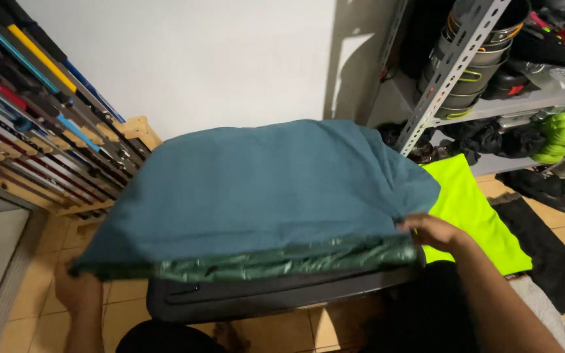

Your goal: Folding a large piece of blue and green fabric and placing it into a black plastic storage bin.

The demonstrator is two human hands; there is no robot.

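My left hand (pixel 78 291) and right hand (pixel 434 233) each pinch a near corner of the teal blanket (pixel 256 186) draped over the black case (pixel 263 294); it looks soft, light, floppy, best gripped at corners.

Your left hand (pixel 78 292) and right hand (pixel 434 231) pinch a teal cloth (pixel 256 189), soft and matt with a fine weave. Under it lies a dark green quilted layer (pixel 282 260), slick and glossy like nylon. Below that, the black case (pixel 263 294) looks smooth and dull. To your right, the neon yellow fabric (pixel 472 216) is matt; far right, the perforated shelf upright (pixel 452 65) is grey metal. Left, the rack (pixel 140 131) is bare pale wood.
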